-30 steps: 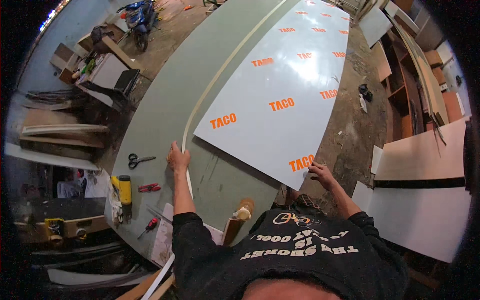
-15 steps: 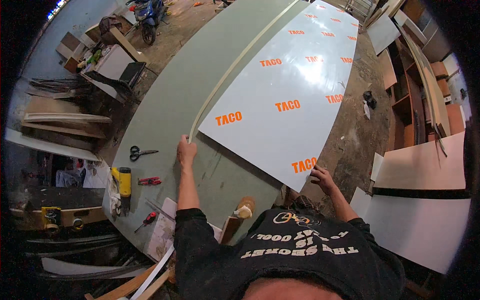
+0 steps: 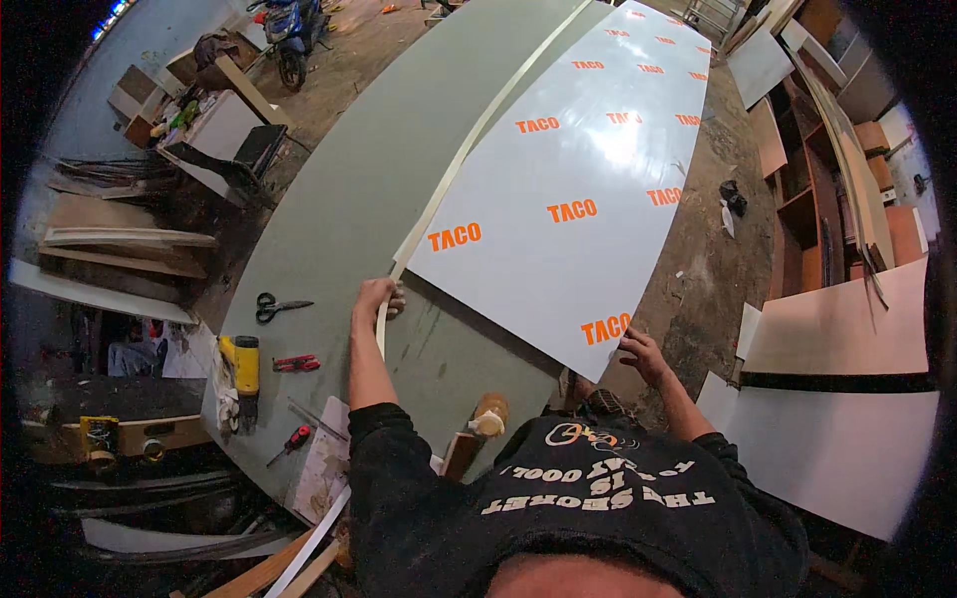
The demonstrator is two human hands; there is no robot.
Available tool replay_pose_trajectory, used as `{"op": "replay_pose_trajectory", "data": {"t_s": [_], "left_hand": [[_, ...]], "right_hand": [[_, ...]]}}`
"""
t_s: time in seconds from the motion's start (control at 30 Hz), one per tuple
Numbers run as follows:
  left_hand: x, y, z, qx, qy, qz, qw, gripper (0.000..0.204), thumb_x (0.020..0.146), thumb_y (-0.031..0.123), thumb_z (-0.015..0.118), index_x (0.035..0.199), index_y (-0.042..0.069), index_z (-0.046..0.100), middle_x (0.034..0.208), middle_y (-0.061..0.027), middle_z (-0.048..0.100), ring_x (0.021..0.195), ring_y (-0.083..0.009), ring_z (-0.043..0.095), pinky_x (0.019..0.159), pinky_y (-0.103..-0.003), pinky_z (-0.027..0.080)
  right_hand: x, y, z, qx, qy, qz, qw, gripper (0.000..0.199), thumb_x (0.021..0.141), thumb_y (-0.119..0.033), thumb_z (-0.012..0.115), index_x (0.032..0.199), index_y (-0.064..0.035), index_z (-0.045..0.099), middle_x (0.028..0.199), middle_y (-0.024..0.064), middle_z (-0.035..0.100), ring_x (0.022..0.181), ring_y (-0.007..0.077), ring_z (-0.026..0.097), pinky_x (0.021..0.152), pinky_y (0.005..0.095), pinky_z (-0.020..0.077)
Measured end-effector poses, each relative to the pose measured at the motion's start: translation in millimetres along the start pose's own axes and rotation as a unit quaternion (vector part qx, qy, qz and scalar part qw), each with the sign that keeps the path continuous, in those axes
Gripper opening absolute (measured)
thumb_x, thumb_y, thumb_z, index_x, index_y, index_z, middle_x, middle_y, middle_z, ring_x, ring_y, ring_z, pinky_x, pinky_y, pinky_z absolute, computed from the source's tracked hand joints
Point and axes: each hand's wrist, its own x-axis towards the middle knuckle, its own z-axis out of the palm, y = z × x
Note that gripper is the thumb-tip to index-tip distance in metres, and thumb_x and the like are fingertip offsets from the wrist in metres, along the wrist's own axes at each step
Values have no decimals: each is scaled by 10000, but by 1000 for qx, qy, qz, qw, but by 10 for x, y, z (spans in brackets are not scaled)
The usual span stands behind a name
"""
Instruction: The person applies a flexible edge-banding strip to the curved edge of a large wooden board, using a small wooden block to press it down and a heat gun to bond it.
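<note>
From the head view I see my left hand point(image 3: 379, 299) resting at the near corner of the white sheet point(image 3: 583, 189), fingers curled over a pale edge strip point(image 3: 469, 140) that runs along the sheet's left edge and away from the hand up the long grey-green surface point(image 3: 369, 169); a short tail of that strip hangs just below the hand toward me. My right hand point(image 3: 643, 354) is well apart to the other side, its fingers pressed on the sheet's nearest corner where it overhangs the surface edge; I cannot tell whether it grips the edge or only lies flat on it. The sheet carries orange printed marks and lies flat, stretching far ahead of both hands. To the left of my left hand lie black-handled scissors point(image 3: 279, 306), and nearer me than those a yellow power tool point(image 3: 241, 371), a small red cutter point(image 3: 296, 364) just beside it, and a red-handled screwdriver point(image 3: 289, 442). Between my two forearms, close to my chest, stands a glue bottle with a pale cap point(image 3: 488, 417).
</note>
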Motion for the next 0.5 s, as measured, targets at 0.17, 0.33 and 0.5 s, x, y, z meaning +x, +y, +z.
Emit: {"op": "replay_pose_trajectory", "data": {"t_s": [0.17,0.33,0.5], "left_hand": [[-84,20,13,167,-46,147,974,295,804,167,654,1019,-33,627,805,-57,651,670,-150,628,575,-287,502],[-96,-37,59,126,-83,190,970,491,776,120,790,1187,-51,583,838,-47,661,745,-116,611,650,-275,505],[-223,-75,131,169,-69,212,960,622,766,153,807,1274,-51,511,890,-68,678,769,-123,623,687,-267,510]], "right_hand": [[-48,-63,23,-23,22,7,999,697,844,-347,680,1459,-134,428,1354,90,535,1234,249,498,944,448,419],[-123,-103,13,-85,16,34,996,834,821,-421,707,1509,-167,310,1441,126,450,1300,305,443,994,526,387],[-176,38,-111,-76,12,103,992,954,783,-478,740,1530,-160,239,1482,147,398,1342,333,396,1035,577,356]]}}
